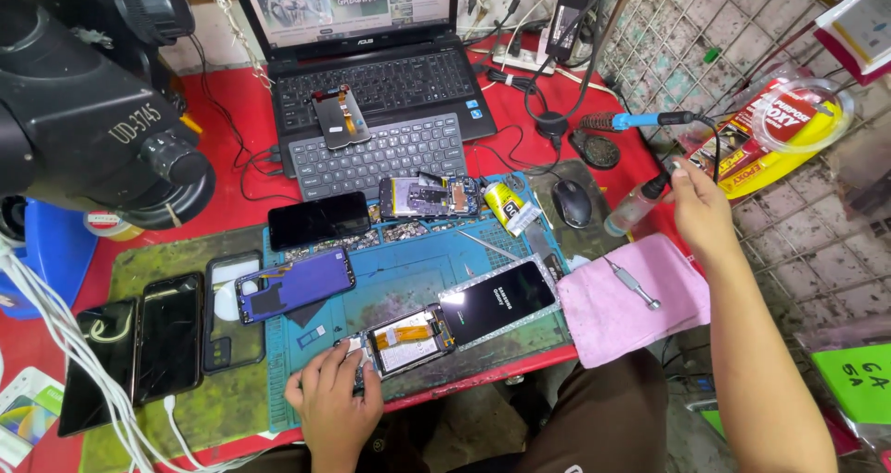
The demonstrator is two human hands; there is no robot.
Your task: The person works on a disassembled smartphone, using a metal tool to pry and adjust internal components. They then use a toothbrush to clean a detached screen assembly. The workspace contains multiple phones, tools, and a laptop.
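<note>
While you are sitting at the red bench, a laptop is standing open at the back with a grey keyboard in front of it. The blue mat is lying under the open phone, which is resting at the near edge, its detached screen just beside it on the right. A pink cloth is lying right of the mat. Against the wire grid, a flat red and yellow packet is leaning, and a small yellow tube is lying at the mat's far edge. Your left hand is pressing down on the phone's left end, fingers curled over it. Your right hand is pinching the top of a clear bottle, far right.
</note>
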